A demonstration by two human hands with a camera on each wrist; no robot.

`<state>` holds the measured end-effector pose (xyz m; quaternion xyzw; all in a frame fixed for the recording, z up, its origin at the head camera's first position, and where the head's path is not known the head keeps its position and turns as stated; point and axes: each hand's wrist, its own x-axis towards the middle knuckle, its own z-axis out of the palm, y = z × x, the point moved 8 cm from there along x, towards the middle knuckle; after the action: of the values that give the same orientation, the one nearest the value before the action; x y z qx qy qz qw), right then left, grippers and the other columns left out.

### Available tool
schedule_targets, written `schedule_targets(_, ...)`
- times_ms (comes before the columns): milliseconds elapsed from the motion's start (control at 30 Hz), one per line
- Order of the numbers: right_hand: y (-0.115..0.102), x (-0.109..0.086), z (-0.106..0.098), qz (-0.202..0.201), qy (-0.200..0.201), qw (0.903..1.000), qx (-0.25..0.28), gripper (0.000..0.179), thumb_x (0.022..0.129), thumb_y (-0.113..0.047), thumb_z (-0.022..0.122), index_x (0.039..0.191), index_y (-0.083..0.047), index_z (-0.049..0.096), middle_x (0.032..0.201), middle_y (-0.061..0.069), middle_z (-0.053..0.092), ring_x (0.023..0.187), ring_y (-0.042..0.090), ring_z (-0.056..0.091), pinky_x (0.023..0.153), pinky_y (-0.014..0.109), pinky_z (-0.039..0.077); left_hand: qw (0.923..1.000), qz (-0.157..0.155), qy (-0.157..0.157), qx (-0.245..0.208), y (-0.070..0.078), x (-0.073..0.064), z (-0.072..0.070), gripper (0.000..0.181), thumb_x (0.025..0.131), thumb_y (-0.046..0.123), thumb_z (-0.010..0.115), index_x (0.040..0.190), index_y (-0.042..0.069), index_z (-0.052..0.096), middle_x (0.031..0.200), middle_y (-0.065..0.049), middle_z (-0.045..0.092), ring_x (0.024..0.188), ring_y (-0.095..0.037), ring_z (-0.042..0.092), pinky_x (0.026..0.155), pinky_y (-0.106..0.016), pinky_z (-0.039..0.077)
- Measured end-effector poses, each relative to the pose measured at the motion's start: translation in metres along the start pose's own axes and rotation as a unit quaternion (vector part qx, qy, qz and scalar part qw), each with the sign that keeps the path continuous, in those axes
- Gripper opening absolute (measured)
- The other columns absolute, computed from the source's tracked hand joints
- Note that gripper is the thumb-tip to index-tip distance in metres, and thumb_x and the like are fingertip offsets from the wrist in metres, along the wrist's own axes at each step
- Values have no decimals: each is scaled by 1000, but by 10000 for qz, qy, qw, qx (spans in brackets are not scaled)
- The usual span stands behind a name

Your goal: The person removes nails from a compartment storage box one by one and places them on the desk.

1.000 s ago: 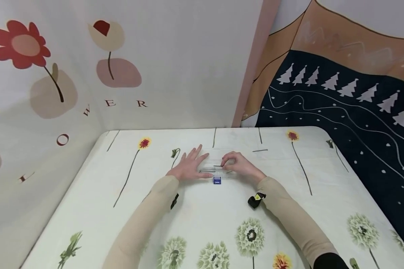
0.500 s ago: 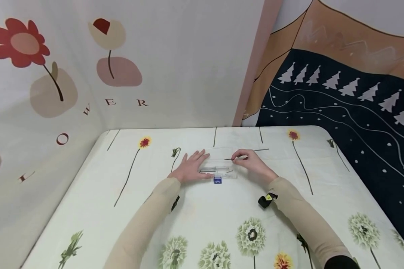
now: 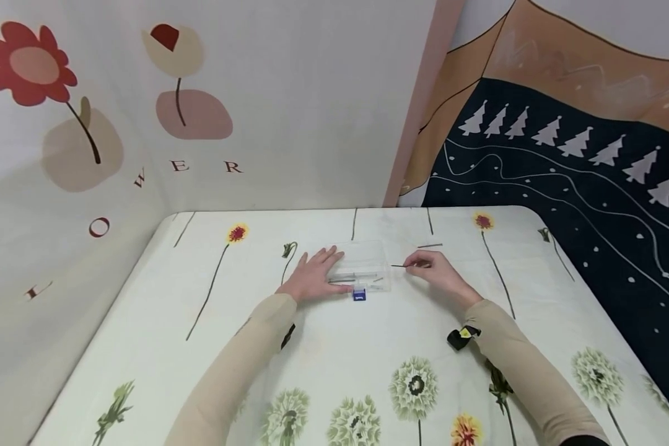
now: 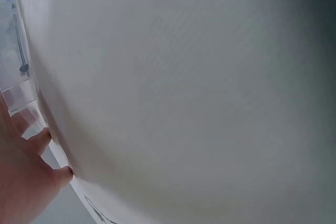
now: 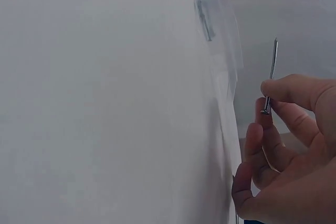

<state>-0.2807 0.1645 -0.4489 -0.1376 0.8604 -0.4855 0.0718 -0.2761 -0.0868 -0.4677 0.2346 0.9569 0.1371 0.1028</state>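
Note:
A clear plastic box (image 3: 383, 282) with a blue latch (image 3: 359, 295) lies on the table in front of me. My left hand (image 3: 313, 276) rests on its left part, fingers spread and thumb near the latch. Several nails (image 5: 206, 22) lie inside, seen through the box wall in the right wrist view. To the right of the box, my right hand (image 3: 439, 274) pinches a nail (image 5: 273, 61) between thumb and forefinger, just above its head; the shank points away, toward the box in the head view. Part of the box is hidden under my left hand.
A white tablecloth (image 3: 323, 347) printed with flowers and stems covers the table. Beyond the right hand is a thin dark line (image 3: 430, 245); whether it is a nail or print, I cannot tell. A curtain (image 3: 312, 124) hangs along the back edge.
My right hand has moved right, from over the box to beside it, with the nail pinched in it. The left hand has stayed on the box.

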Motion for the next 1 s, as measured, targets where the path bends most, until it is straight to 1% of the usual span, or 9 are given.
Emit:
schedule_targets(233, 12, -6, -13, 58, 84, 9999, 17, 14, 91, -6, 66, 103, 0, 70, 105, 14, 64, 91, 24, 57, 81, 38, 44, 9999, -125, -52, -17, 0, -1, 0, 105, 79, 75, 55, 154, 11, 22, 160, -5, 14, 146, -25, 11, 114, -54, 3)
schedule_targets(367, 18, -9, -23, 69, 127, 9999, -18, 16, 91, -6, 66, 104, 2, 69, 108, 16, 65, 93, 23, 57, 82, 36, 45, 9999, -121, -31, 7, 0, -1, 1, 108, 77, 75, 58, 154, 9, 22, 160, -6, 15, 146, -25, 12, 114, -54, 4)
schedule_targets(533, 24, -10, -32, 73, 128, 9998, -116, 19, 91, -8, 66, 106, 3, 69, 108, 17, 65, 93, 22, 57, 81, 34, 44, 9999, -82, -28, 67, 1, 0, 1, 108, 77, 75, 58, 154, 8, 22, 160, -6, 15, 146, -25, 11, 114, -55, 4)
schedule_targets(700, 28, -10, -39, 167, 167, 9995, -189, 19, 91, -7, 66, 106, 4, 68, 106, 17, 64, 90, 21, 56, 79, 31, 45, 9999, -57, -24, 99, 1, 1, 1, 107, 77, 74, 58, 154, 8, 22, 160, -6, 14, 146, -26, 11, 114, -55, 4)
schedule_targets(867, 29, -10, -45, 195, 235, 9993, -212, 20, 92, -6, 64, 107, 6, 67, 110, 21, 63, 88, 18, 56, 74, 28, 45, 10000, -32, -4, 67, 1, 1, 1, 107, 77, 74, 58, 154, 8, 22, 160, -6, 14, 146, -26, 11, 114, -55, 4)
schedule_targets(1000, 32, -10, -52, 280, 309, 9989, -203, 21, 93, -8, 63, 108, 7, 66, 112, 22, 62, 89, 18, 55, 73, 27, 45, 10000, -57, -20, 40, -1, 1, 2, 108, 77, 74, 58, 154, 8, 21, 161, -5, 12, 146, -25, 9, 114, -54, 3)
